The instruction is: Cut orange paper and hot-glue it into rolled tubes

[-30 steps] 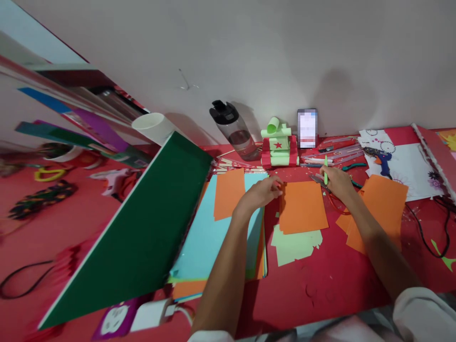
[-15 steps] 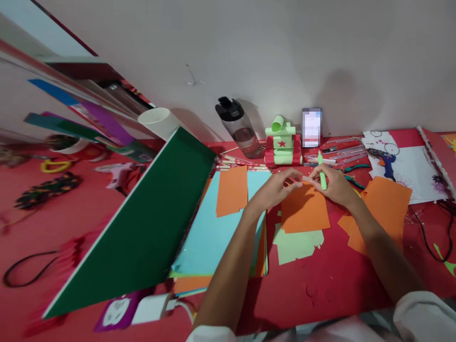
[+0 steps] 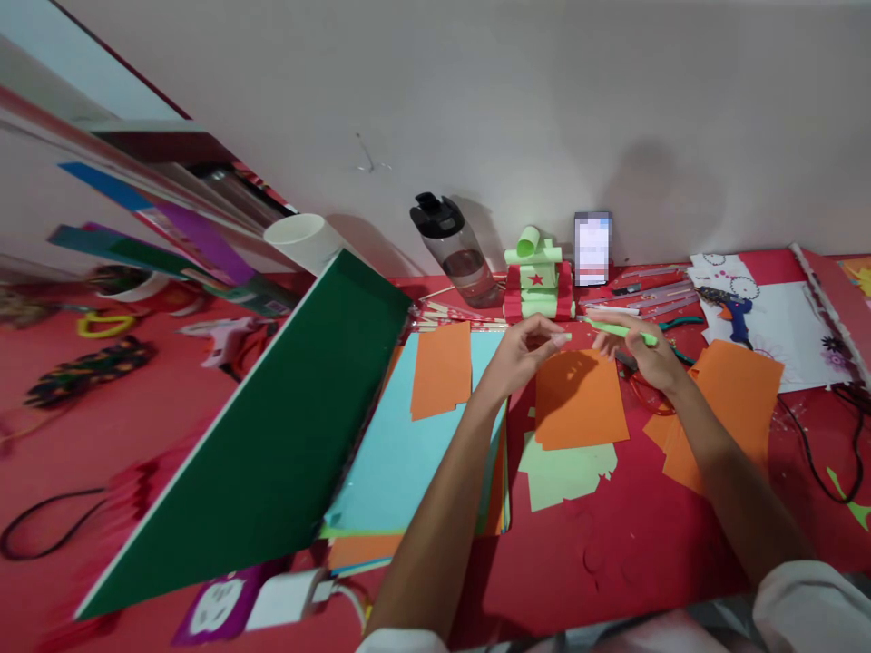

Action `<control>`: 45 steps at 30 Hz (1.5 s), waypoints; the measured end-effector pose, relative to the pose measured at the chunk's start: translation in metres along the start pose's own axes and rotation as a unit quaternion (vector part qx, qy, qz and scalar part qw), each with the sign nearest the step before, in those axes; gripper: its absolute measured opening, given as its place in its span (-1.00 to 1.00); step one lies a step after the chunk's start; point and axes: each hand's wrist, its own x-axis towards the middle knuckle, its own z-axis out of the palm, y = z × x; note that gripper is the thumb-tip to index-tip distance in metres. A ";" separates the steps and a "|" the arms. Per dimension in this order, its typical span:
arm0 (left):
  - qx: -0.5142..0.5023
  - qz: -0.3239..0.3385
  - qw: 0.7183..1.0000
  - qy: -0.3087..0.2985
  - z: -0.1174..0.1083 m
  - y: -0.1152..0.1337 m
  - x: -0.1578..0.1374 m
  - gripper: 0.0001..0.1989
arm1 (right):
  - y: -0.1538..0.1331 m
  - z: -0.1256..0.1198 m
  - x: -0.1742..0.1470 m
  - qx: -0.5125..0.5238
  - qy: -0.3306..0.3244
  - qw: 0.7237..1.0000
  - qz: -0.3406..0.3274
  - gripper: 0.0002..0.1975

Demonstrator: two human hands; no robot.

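Note:
In the head view, my right hand [image 3: 646,352] grips a slim light green pen [image 3: 624,332], which lies nearly level and points left. Its other fingers are partly spread. To the left, my left hand [image 3: 521,355] is closed in a pinch, and a tiny pale green scrap [image 3: 567,336] shows at its fingertips. Below both hands lies a stack of orange paper pieces [image 3: 582,404], overlapping a torn pale green sheet [image 3: 568,472]. Just beyond the left hand stands a model of rolled green and red paper [image 3: 540,277] with a red star on it.
A tilted dark green board [image 3: 265,453] and light blue paper [image 3: 401,462] are at the left. Behind stand a water bottle [image 3: 466,263] and a phone [image 3: 592,249]. More orange paper [image 3: 738,399] and a blue glue gun [image 3: 738,317] lie right, with a cord nearby.
My hands have drawn apart from their near-touching position. The pen has swung from upright to nearly level in my right hand.

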 end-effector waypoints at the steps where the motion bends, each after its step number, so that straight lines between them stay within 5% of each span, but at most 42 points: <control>1: -0.009 -0.004 1.000 0.006 -0.001 -0.001 0.000 -0.68 | 0.001 -0.001 0.000 0.008 0.006 1.000 0.004 -0.38; 7: -0.039 -0.012 0.999 0.012 -0.001 0.000 0.000 -0.65 | -0.005 0.002 0.001 -0.005 0.040 0.999 0.028 -0.65; 24: -0.077 -0.013 0.997 0.006 0.006 0.005 -0.001 -0.67 | -0.005 0.000 0.001 0.014 0.065 0.998 0.008 -0.68; 30: 0.036 0.013 0.999 0.001 -0.001 -0.003 0.004 -0.71 | -0.003 -0.001 0.002 0.014 0.069 0.998 0.009 -0.63; 34: 0.225 -0.011 0.973 0.043 -0.014 -0.011 0.002 -0.78 | -0.002 -0.002 0.003 -0.101 0.045 0.994 0.021 -0.70; 36: 0.349 -0.020 0.935 0.067 -0.019 -0.014 0.000 -0.74 | 0.000 -0.001 0.003 -0.236 -0.007 0.971 0.031 -0.80; 39: 0.467 -0.022 0.882 0.062 -0.025 -0.016 -0.003 -0.67 | 0.005 0.002 0.001 -0.428 -0.078 0.898 0.060 -0.86; 42: 0.476 -0.059 0.877 -0.025 -0.029 -0.015 -0.005 -0.68 | 0.013 0.006 -0.002 -0.520 -0.115 0.843 0.078 -0.66; 45: 0.465 -0.087 0.876 -0.099 -0.028 -0.014 -0.006 -0.74 | 0.021 0.007 -0.004 -0.555 -0.142 0.817 0.068 -0.56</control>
